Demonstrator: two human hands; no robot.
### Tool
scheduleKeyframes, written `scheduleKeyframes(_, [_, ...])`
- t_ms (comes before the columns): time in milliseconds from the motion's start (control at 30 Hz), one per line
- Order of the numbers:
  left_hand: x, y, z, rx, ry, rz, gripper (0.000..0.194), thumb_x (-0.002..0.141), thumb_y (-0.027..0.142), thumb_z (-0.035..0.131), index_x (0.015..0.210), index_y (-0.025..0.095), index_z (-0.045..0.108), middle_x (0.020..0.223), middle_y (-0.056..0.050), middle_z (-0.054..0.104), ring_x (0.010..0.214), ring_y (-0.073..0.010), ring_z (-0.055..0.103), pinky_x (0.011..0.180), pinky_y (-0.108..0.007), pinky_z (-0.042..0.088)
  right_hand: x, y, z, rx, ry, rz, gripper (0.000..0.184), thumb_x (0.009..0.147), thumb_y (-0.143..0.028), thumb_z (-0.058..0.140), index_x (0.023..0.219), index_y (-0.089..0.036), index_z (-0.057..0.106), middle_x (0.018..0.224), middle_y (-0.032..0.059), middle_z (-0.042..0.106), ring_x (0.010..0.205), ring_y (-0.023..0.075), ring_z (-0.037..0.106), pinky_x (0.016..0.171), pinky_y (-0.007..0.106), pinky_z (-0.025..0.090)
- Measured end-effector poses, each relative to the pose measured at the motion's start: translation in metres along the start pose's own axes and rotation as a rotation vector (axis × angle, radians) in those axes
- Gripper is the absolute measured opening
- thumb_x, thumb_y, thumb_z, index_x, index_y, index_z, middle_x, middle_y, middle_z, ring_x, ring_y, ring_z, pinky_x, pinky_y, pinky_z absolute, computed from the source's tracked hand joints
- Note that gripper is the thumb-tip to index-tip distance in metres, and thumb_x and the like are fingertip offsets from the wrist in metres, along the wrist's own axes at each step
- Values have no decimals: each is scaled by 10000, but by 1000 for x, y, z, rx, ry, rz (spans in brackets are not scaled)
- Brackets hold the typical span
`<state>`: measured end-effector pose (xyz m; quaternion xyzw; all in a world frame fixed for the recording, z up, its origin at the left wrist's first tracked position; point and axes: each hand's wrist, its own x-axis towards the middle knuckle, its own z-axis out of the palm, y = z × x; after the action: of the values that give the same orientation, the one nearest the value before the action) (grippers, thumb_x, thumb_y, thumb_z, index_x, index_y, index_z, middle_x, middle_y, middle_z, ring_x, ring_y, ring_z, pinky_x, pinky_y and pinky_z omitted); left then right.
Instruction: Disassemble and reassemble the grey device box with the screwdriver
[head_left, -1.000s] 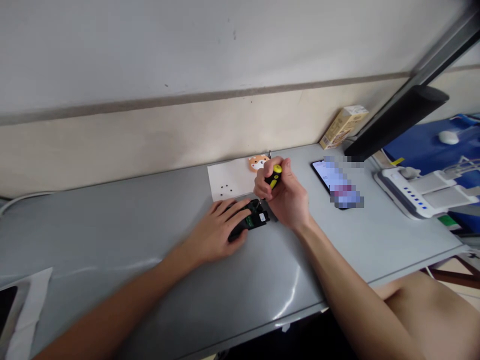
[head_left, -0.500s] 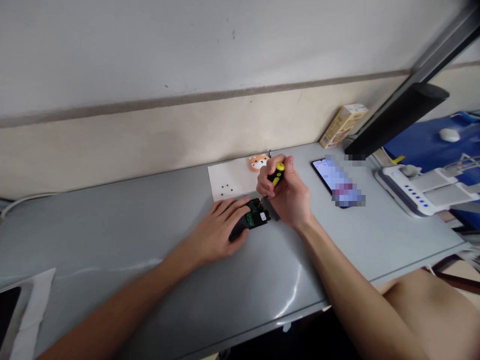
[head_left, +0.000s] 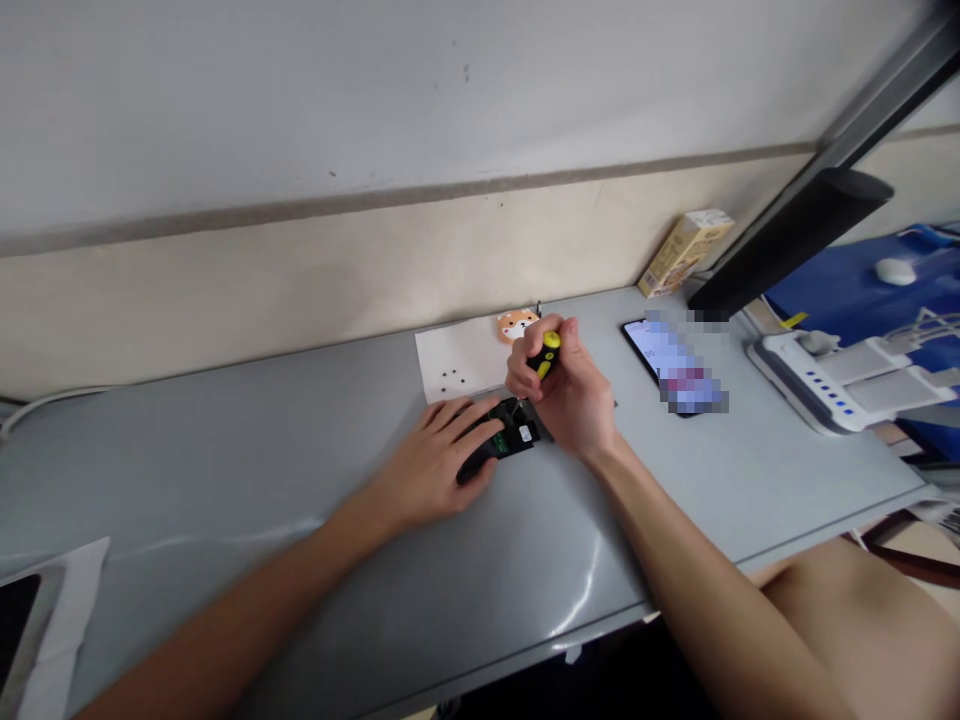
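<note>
My left hand (head_left: 431,465) is closed over an opened black electronic device (head_left: 517,440), its thumb on the near side and its fingers across the top. Part of a green circuit board and a small white label show on the device. My right hand (head_left: 574,400) is wrapped round a screwdriver (head_left: 549,355) with a black and yellow handle. Its thin shaft points down at the device's uncovered end; whether the tip touches a screw cannot be made out. A dark piece lies behind my right hand, mostly hidden.
Several tiny dark screws (head_left: 453,380) lie on a white paper sheet (head_left: 435,350), with an orange animal-face item (head_left: 516,325) at its right. Farther right are a phone (head_left: 660,360), a carton (head_left: 686,250), a black cylinder (head_left: 795,240) and a white power strip (head_left: 795,385).
My right hand has moved slightly left and down with the screwdriver, bringing its shaft over the device. My left hand keeps its hold in the same place.
</note>
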<state>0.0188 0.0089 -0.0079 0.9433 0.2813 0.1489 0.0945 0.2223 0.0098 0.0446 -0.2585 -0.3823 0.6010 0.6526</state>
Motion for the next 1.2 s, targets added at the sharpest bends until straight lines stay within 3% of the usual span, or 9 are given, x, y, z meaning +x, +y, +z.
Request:
scheduleKeyframes(267, [0,0,-5,-148,31,-70,418,963,309,609,1360,206,525,1517,-116,537,1391,-303,483,1168,-521,415,-2,-6,2,142,44,14,429,1062,-544,354,805,-246,526,631,-23,368,538,133,301,565,277,383])
scheduleKeyframes(500, [1,-7,-1,-269,249,-49,66,999,203,599,1052,229,626,1240,-58,659,1170,-204,608,1048,-423,490,-3,-10,5,298,29,86,418,1080,-450,297,772,-238,484,634,-23,331,547,140,315,590,281,412])
scheduleKeyframes(633, [0,-8,1,-276,310,-41,65,1013,214,599,1012,232,662,1146,-41,675,1080,-172,640,1004,-388,509,-1,-16,-1,323,52,61,359,1068,-430,348,790,-244,480,653,-27,302,556,143,328,583,277,408])
scheduleKeyframes(833, [12,-31,-19,-229,352,-218,193,1022,366,587,987,259,743,1093,-40,693,1039,-199,651,965,-398,522,-1,-9,0,284,52,17,310,1018,-425,437,769,-244,480,675,-14,326,590,158,366,615,308,441])
scheduleKeyframes(900, [28,-44,-26,-155,353,-235,193,991,403,635,975,262,765,1053,-36,709,1013,-214,650,964,-412,508,-2,-1,5,262,6,36,313,999,-416,455,746,-234,482,691,-1,347,619,163,393,636,321,457])
scheduleKeyframes(1033, [70,-62,-27,-38,224,-195,165,975,360,662,962,251,785,1021,-36,723,993,-229,626,966,-420,477,-3,10,8,252,-36,46,323,961,-420,494,706,-223,473,709,7,349,639,163,393,643,326,457])
scheduleKeyframes(1200, [104,-66,-17,57,59,-176,167,959,351,673,933,260,810,1018,-56,691,1043,-256,593,993,-438,463,2,-5,-7,349,35,-46,287,950,-363,460,704,-215,445,704,-2,319,640,152,375,654,302,427])
